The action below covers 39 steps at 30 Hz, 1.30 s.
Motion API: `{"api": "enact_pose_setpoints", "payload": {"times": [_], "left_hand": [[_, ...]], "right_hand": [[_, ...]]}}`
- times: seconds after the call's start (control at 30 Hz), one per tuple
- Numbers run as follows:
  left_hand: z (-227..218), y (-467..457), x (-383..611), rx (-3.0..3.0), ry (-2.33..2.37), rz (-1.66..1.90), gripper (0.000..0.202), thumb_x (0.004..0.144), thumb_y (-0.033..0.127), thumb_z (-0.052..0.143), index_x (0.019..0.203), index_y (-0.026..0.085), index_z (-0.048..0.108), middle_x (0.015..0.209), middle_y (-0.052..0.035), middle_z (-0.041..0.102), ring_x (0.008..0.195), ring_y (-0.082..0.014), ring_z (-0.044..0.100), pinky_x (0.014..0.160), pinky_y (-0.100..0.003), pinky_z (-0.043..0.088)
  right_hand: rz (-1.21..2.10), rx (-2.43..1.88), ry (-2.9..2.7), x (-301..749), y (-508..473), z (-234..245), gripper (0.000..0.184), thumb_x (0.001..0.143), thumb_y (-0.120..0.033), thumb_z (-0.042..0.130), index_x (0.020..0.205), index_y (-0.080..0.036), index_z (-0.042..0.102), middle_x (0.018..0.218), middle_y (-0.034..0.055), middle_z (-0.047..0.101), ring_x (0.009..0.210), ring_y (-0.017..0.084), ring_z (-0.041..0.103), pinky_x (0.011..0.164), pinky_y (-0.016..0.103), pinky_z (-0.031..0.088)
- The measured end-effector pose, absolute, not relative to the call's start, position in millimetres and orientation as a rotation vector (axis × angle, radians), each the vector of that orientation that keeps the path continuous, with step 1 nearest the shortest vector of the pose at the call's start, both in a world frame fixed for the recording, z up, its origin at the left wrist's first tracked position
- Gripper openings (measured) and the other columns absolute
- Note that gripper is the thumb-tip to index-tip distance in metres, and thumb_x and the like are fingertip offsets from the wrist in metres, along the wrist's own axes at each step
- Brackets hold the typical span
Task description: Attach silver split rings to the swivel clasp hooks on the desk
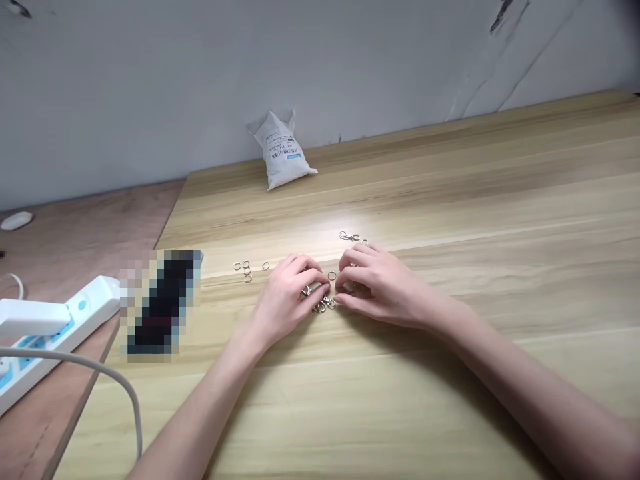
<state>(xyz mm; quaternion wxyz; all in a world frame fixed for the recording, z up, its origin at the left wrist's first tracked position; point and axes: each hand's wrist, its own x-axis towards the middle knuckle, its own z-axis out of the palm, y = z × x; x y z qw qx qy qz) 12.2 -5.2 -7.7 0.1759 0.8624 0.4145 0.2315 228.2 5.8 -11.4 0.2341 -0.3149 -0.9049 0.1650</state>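
Note:
My left hand [290, 293] rests on the table with its fingers curled and thumb drawn in around small metal swivel clasps [307, 291]. More clasps with rings [320, 307] lie just under its thumb. Opposite it, my right hand [383, 283] is closed, fingers bent over toward the thumb; bits of metal show beneath them, partly hidden. A single metal ring [332, 276] lies between the two hands. Beyond the right hand's fingers is a small group of metal clasps [350, 236]. Several loose rings [247, 271] lie left of my left hand.
A white plastic parcel [286, 153] with a printed label stands against the grey wall. A pixelated dark object [165, 303] lies at left. Beside it are a white power strip [95, 300], a grey cable [113, 373] and a white oval object [17, 221] on the adjoining brown surface.

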Motion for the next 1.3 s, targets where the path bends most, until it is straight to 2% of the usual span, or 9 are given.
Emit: {"api": "enact_pose_setpoints", "payload": {"times": [0.2,0.33,0.53,0.73,0.93,1.13,1.3], "left_hand": [[-7.9,-5.4,11.4,2.444,1.200,0.664,0.011,0.093,0.023,0.058,0.089,0.021,0.068,0.094,-0.0040,0.065,0.090,-0.0185,0.056,0.080,-0.034,0.044],[-9.5,-5.6,10.9,2.483,1.202,0.672,0.015,0.095,0.023,0.056,0.093,0.021,0.070,0.094,-0.0046,0.064,0.090,-0.0187,0.054,0.080,-0.034,0.043],[-11.2,-5.4,10.5,2.526,1.219,0.691,0.015,0.095,0.022,0.055,0.096,0.020,0.070,0.089,-0.0042,0.062,0.087,-0.0181,0.052,0.078,-0.033,0.041],[-11.0,-4.7,10.1,2.526,1.220,0.701,0.014,0.094,0.022,0.057,0.096,0.020,0.071,0.088,-0.0031,0.062,0.085,-0.0169,0.053,0.077,-0.032,0.040],[-11.2,-3.6,9.5,2.518,1.239,0.701,0.015,0.094,0.025,0.056,0.097,0.021,0.071,0.087,-0.0032,0.062,0.085,-0.0173,0.053,0.075,-0.031,0.039],[-11.0,-3.7,9.7,2.531,1.224,0.718,0.012,0.094,0.023,0.058,0.094,0.022,0.071,0.086,-0.0017,0.066,0.086,-0.0169,0.056,0.078,-0.032,0.038],[-9.7,-4.1,10.6,2.530,1.210,0.731,0.011,0.093,0.021,0.059,0.091,0.021,0.070,0.085,-0.0013,0.069,0.086,-0.0169,0.058,0.079,-0.033,0.039]], "right_hand": [[0.197,-0.849,-2.554,228.3,6.0,-11.7,0.020,0.092,-0.019,0.053,0.082,-0.019,0.070,0.084,0.0058,0.064,0.081,0.019,0.051,0.076,0.033,0.038],[0.152,-0.865,-2.545,222.9,4.2,-16.1,0.023,0.092,-0.016,0.050,0.077,-0.018,0.067,0.077,0.0047,0.063,0.079,0.019,0.052,0.079,0.034,0.038],[0.292,-0.856,-2.535,226.7,4.7,-6.5,0.019,0.093,-0.020,0.050,0.086,-0.017,0.068,0.078,0.0044,0.061,0.074,0.017,0.049,0.076,0.032,0.036],[0.378,-0.976,-2.574,247.8,10.0,9.8,0.015,0.090,-0.021,0.053,0.093,-0.018,0.067,0.080,0.0034,0.060,0.070,0.015,0.050,0.067,0.028,0.033],[0.435,-1.159,-2.612,252.4,11.6,0.6,0.012,0.083,-0.015,0.055,0.083,-0.020,0.066,0.076,-0.0003,0.060,0.063,0.011,0.049,0.056,0.026,0.029],[0.507,-1.167,-2.527,247.0,7.7,-8.3,0.009,0.076,-0.011,0.057,0.078,-0.020,0.059,0.074,-0.0030,0.061,0.061,0.010,0.048,0.056,0.024,0.030],[0.607,-1.130,-2.519,248.1,7.4,-3.1,0.008,0.081,-0.013,0.057,0.082,-0.020,0.062,0.080,-0.0015,0.057,0.056,0.008,0.045,0.053,0.023,0.031]]}}
